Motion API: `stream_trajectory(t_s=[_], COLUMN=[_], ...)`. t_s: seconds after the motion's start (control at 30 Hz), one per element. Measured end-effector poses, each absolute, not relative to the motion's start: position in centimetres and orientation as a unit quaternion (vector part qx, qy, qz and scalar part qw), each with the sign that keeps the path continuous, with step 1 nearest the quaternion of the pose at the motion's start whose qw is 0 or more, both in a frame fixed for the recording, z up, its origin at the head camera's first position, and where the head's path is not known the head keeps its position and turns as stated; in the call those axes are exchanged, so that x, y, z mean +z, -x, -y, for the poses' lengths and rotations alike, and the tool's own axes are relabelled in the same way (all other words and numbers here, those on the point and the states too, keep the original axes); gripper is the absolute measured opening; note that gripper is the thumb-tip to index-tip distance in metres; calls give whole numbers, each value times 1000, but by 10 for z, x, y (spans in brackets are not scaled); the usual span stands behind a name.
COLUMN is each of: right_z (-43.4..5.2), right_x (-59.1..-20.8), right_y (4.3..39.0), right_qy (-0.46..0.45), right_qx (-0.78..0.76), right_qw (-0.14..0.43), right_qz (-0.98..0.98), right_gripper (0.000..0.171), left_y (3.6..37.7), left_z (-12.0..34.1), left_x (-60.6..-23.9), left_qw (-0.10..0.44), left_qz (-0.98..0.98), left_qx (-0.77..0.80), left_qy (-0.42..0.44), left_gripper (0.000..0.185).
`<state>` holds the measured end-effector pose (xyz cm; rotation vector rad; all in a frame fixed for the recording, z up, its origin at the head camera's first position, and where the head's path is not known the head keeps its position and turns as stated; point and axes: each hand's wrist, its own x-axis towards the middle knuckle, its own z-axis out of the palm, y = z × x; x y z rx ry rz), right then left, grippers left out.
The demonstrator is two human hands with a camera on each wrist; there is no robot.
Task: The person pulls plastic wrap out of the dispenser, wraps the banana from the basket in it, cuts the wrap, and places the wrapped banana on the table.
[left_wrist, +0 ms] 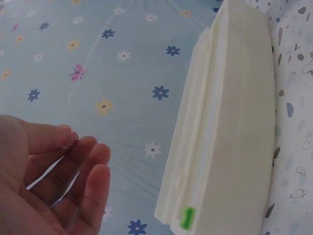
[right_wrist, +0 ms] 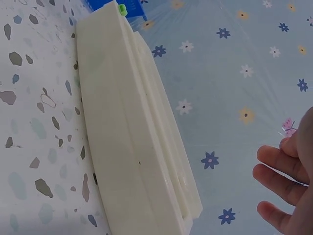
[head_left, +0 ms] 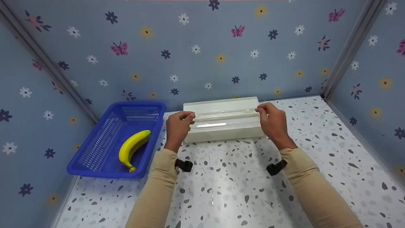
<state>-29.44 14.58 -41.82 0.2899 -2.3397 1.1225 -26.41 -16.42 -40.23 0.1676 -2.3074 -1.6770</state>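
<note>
In the head view a white cling film dispenser box (head_left: 223, 134) stands open by the back wall, its lid tipped back and a shiny roll (head_left: 215, 124) inside. Clear cling film (head_left: 227, 113) stretches between my hands above it. My left hand (head_left: 177, 128) pinches one corner; in the left wrist view the film bunches between thumb and index fingertips (left_wrist: 72, 141). At the other corner my right hand (head_left: 274, 123) pinches the film with thumb and forefinger, the other fingers (right_wrist: 276, 183) spread loosely in the right wrist view. A green tab (left_wrist: 187, 218) shows on the box end.
To the left stands a blue plastic basket (head_left: 109, 174) with a yellow banana (head_left: 133, 147) in it. Patterned blue panels (head_left: 202, 44) enclose the speckled white table (head_left: 221, 190) at the back and both sides.
</note>
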Motion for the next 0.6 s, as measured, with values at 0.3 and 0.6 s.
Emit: stream_trajectory(t_s=[0.3, 0.6], right_z=[-147, -148], right_x=[-415, -414], right_y=[294, 292], right_qy=[-114, -137], right_qx=[416, 404], right_qw=[276, 309], right_qz=[859, 850], right_gripper=[19, 19], left_y=[263, 259], left_z=[165, 171], left_x=[-400, -395], left_qw=[147, 118], left_qz=[778, 759], left_qx=[-608, -639], left_qy=[-48, -28], left_gripper=[17, 20])
